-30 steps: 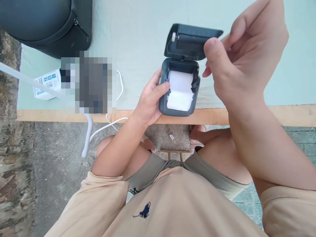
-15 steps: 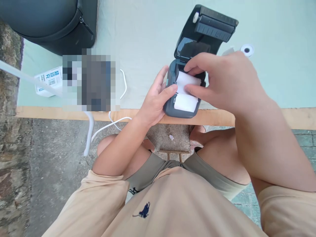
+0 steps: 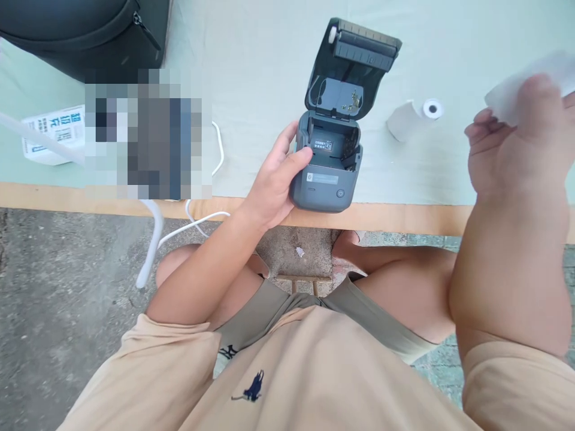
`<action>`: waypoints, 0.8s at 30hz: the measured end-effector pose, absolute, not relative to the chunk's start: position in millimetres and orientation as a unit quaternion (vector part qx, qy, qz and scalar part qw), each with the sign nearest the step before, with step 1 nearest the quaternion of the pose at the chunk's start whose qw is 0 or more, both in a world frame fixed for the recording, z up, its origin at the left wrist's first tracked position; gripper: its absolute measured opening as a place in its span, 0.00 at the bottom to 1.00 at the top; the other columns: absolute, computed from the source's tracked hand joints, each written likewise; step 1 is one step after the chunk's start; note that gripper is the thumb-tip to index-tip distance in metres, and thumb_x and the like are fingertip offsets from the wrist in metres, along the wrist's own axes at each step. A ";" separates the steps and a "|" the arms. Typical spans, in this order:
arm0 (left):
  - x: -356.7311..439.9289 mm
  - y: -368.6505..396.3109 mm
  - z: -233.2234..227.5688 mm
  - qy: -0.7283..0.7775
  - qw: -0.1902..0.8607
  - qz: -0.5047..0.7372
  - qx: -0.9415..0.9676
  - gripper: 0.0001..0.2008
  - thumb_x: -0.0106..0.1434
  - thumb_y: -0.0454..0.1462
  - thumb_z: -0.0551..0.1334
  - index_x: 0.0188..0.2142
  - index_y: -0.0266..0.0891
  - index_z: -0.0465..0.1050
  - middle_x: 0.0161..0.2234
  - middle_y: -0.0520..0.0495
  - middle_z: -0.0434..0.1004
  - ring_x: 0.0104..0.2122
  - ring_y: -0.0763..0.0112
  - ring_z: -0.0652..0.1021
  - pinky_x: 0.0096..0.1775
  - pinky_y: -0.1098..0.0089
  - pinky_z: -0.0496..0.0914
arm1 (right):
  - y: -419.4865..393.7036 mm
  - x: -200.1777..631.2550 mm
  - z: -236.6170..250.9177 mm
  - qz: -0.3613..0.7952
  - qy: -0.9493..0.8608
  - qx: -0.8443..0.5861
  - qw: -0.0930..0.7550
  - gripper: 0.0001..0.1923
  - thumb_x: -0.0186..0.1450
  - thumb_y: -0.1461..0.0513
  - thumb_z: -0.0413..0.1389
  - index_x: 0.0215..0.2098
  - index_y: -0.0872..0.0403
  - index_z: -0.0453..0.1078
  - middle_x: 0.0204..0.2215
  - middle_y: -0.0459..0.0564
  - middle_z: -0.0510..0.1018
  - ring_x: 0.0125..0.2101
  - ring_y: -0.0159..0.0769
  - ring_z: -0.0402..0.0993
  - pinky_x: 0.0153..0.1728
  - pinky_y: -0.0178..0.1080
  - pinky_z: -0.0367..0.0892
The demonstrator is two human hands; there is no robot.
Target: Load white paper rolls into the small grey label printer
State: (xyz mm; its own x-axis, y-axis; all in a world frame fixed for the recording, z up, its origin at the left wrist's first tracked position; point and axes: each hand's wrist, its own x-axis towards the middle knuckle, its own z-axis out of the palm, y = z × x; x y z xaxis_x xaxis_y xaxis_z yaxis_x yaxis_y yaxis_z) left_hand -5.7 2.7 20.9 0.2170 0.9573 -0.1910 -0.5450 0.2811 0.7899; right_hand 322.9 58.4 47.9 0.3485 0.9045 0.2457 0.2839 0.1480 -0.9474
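A dark grey portable label printer (image 3: 326, 185) is tilted up at the table's front edge, its lid (image 3: 341, 72) swung back and its paper bay bare inside. My left hand (image 3: 281, 176) grips the printer's left side, thumb over the rim. Far to the right, my right hand (image 3: 530, 131) is closed on a white paper roll (image 3: 505, 90), blurred by motion and partly cut off by the frame edge. Between the printer and that hand, another white paper roll (image 3: 408, 123) lies on its side with its dark core showing.
A black bag (image 3: 85, 36) stands at the back left of the cloth-covered table (image 3: 251, 72). Near it are a white box with blue print (image 3: 51, 131) and a blurred-out patch. A white cable (image 3: 218, 149) and a white tube (image 3: 155, 233) hang over the wooden edge.
My right hand has lifted the paper roll out of the printer and carried it to the far right. My left hand still holds the printer, whose bay is now uncovered.
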 end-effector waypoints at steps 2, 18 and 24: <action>-5.3 3.1 21.2 0.339 0.721 0.524 0.300 0.26 0.65 0.48 0.72 0.59 0.48 0.71 0.60 0.44 0.83 0.72 0.46 0.75 0.65 0.52 0.80 | 61.0 328.5 34.7 0.233 -0.494 -0.598 0.587 0.14 0.60 0.58 0.62 0.43 0.43 0.69 0.44 0.47 0.78 0.34 0.32 0.74 0.40 0.46 0.74; -7.1 3.8 17.7 0.335 0.713 0.528 0.317 0.21 0.69 0.43 0.68 0.60 0.47 0.73 0.56 0.48 0.85 0.68 0.53 0.79 0.62 0.57 0.80 | 37.1 271.9 49.3 0.117 -0.662 -0.652 0.351 0.37 0.58 0.61 0.68 0.65 0.47 0.68 0.60 0.60 0.71 0.50 0.48 0.76 0.55 0.56 0.73; -8.3 5.0 18.2 0.353 0.704 0.515 0.339 0.27 0.64 0.50 0.73 0.60 0.51 0.74 0.61 0.47 0.84 0.72 0.49 0.75 0.65 0.55 0.79 | 55.6 254.3 25.9 0.170 -0.664 -0.647 0.335 0.23 0.64 0.55 0.68 0.57 0.41 0.72 0.53 0.57 0.67 0.59 0.50 0.66 0.75 0.65 0.57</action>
State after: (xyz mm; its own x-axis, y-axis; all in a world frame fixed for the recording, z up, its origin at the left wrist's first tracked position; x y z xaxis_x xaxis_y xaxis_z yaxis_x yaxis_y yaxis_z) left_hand -8.3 5.0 18.2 0.2208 0.9640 -0.1479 -0.4861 0.2402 0.8403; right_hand 254.3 55.6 25.9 0.0607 0.9723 0.2258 0.7451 0.1064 -0.6585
